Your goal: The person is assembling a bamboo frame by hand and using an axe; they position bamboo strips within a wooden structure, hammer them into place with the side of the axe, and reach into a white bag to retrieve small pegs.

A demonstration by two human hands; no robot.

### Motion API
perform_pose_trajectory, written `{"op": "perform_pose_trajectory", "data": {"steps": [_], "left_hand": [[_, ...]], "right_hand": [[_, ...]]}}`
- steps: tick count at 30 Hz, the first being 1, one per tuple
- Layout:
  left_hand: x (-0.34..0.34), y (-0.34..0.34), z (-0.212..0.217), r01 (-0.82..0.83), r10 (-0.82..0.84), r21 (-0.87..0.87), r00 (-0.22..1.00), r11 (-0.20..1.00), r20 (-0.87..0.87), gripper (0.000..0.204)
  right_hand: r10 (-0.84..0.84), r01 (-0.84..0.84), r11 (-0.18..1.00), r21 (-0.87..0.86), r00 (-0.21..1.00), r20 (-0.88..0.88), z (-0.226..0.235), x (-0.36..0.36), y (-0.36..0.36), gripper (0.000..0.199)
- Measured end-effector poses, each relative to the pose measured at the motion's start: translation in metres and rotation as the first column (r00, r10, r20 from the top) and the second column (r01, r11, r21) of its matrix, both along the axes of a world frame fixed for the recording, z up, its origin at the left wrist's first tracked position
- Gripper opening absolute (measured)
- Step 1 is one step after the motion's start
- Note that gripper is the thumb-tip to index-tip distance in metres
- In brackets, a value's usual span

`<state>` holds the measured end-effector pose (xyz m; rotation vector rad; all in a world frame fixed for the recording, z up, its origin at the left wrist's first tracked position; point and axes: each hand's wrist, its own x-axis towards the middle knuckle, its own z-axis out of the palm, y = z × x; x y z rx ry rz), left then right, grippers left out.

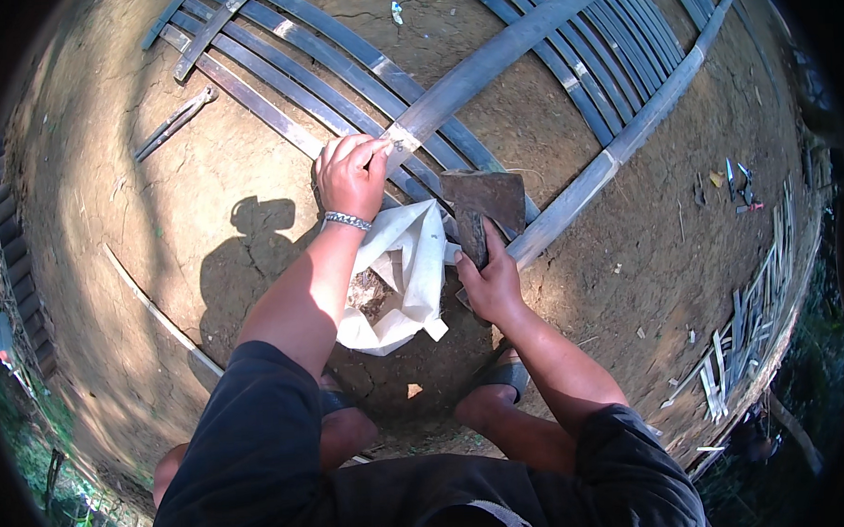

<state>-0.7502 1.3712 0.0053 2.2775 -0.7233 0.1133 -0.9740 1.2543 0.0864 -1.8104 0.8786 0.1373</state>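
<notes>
My left hand (352, 177), a chain bracelet on its wrist, is closed with the fingertips pinched together at the near end of a thick bamboo pole (498, 62). Whatever sits between those fingers is too small to make out. That pole lies across several dark split-bamboo slats (323, 51). My right hand (494, 284) is wrapped round the dark handle of a cleaver (495, 199), whose broad, worn blade is over the slats near a second long pole (624, 142). Between my arms a white sack (425, 268) stands with its mouth gaping and brownish bits inside.
On the dirt ground at the left lie pincers (176, 122) and a thin stick (156, 308). Farther right are more slats (610, 39), small hand tools (744, 188) and a heap of thin bamboo strips (749, 315). My sandalled feet (502, 378) flank the sack's near side.
</notes>
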Motion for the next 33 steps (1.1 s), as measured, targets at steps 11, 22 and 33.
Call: {"op": "perform_pose_trajectory", "data": {"steps": [11, 22, 33], "left_hand": [[0.000, -0.003, 0.008, 0.013, -0.013, 0.015, 1.000, 1.000, -0.017, 0.006], [0.002, -0.004, 0.009, 0.036, -0.036, 0.026, 0.999, 0.999, 0.005, 0.014], [0.002, -0.001, 0.008, 0.018, -0.015, 0.022, 0.995, 1.000, -0.102, 0.015]], "right_hand": [[0.174, -0.174, 0.967, -0.185, 0.985, -0.017, -0.004, 0.016, -0.007, 0.048], [0.340, -0.314, 0.881, -0.353, 0.940, 0.013, -0.009, 0.060, -0.017, 0.064], [0.322, -0.312, 0.895, -0.320, 0.946, -0.022, -0.017, 0.075, -0.008, 0.067]]}}
